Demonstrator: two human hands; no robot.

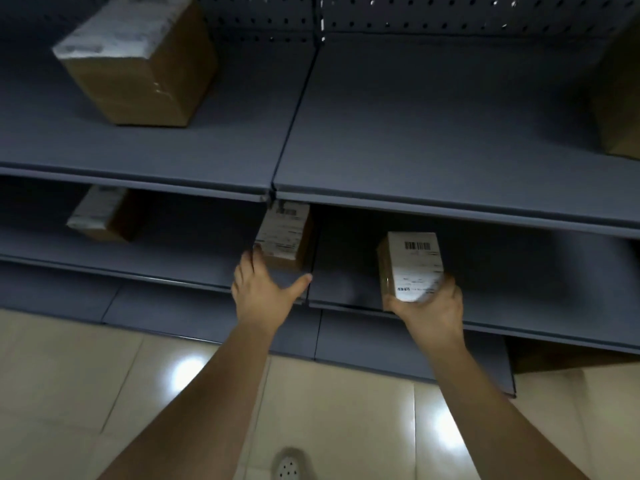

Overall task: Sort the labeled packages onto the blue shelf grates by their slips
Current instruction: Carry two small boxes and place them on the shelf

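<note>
My right hand (pixel 433 306) grips a small brown box with a white barcode slip (pixel 410 268), held upright over the front of the lower blue-grey shelf (pixel 519 306). My left hand (pixel 263 289) is spread open, fingertips at the lower corner of a second labelled box (pixel 285 235) that stands on the lower shelf by the divider. A third small labelled box (pixel 104 214) sits further left on the same shelf. A large brown box with a white slip on top (pixel 142 60) rests on the upper shelf (pixel 415 133).
Another brown box (pixel 620 98) shows partly at the right edge of the upper shelf. A perforated back panel (pixel 415 15) closes the shelves behind. Below lie the shelf base (pixel 381 348), shiny beige floor tiles (pixel 52 375) and my shoe (pixel 289 465).
</note>
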